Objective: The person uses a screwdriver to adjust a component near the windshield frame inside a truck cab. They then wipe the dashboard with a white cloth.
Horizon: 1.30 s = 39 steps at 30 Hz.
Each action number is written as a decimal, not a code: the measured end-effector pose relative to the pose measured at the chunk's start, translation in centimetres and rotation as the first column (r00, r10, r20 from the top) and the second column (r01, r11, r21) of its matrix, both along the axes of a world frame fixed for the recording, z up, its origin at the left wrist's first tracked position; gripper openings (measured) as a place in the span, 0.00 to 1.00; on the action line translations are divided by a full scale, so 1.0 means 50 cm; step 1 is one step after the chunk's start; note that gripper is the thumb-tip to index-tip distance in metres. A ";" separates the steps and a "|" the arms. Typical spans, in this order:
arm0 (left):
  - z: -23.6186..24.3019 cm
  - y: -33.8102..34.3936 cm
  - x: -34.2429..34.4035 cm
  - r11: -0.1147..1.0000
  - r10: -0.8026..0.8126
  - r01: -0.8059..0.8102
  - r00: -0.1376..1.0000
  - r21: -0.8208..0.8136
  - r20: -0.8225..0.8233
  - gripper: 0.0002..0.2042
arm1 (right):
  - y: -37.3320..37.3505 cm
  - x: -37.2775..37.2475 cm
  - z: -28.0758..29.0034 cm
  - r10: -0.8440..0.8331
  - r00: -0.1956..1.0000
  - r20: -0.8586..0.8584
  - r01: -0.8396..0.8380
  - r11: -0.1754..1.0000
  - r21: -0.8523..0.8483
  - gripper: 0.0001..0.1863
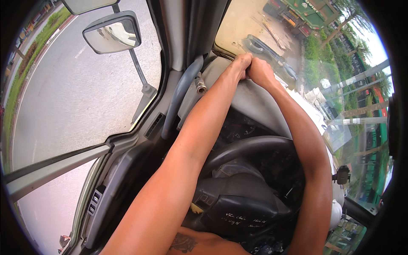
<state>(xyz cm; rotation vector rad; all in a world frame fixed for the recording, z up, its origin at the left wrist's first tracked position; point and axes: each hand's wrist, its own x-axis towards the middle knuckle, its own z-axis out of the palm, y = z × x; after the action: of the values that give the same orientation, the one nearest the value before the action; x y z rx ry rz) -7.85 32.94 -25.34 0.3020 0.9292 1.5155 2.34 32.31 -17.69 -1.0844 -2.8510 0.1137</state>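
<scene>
Both my arms reach forward over the dark steering wheel (250, 148) of a vehicle cab. At the far left corner of the grey dashboard (263, 100), close to the base of the windshield, my left hand (242, 63) and my right hand (260, 71) meet side by side. The fingers of both are curled closed. Whatever lies between them, if anything, is hidden behind the knuckles. Left of my left forearm, a metal pipe-like fitting (200, 86) sits beside the grey grab handle (183, 87) on the door pillar.
White papers (304, 104) lie along the dashboard's right part. A dark phone-mount-like holder (342, 174) stands further right. The steering column cover (238, 212) is below my arms. Outside are a side mirror (112, 33) over the road and a green truck (308, 15) ahead.
</scene>
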 end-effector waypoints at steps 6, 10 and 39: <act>-0.067 0.068 -0.034 0.994 0.006 -0.007 1.000 -0.113 -0.014 0.34 | -0.011 -0.013 -0.002 0.050 0.998 -0.029 -0.050 0.999 0.004 0.11; -0.075 0.080 -0.023 0.995 -0.020 0.023 0.999 -0.092 0.028 0.47 | -0.001 -0.011 -0.011 0.020 1.000 -0.014 -0.020 1.000 0.016 0.11; -0.023 0.045 -0.016 0.961 0.140 -0.133 0.990 -0.243 0.012 0.14 | -0.006 -0.025 -0.023 0.028 0.999 0.026 -0.028 0.999 0.027 0.14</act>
<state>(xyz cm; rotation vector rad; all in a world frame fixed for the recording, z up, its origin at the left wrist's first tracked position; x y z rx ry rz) -8.67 35.21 -26.51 0.0398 1.1185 1.5082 1.08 32.03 -18.84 -1.0485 -2.8822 0.0622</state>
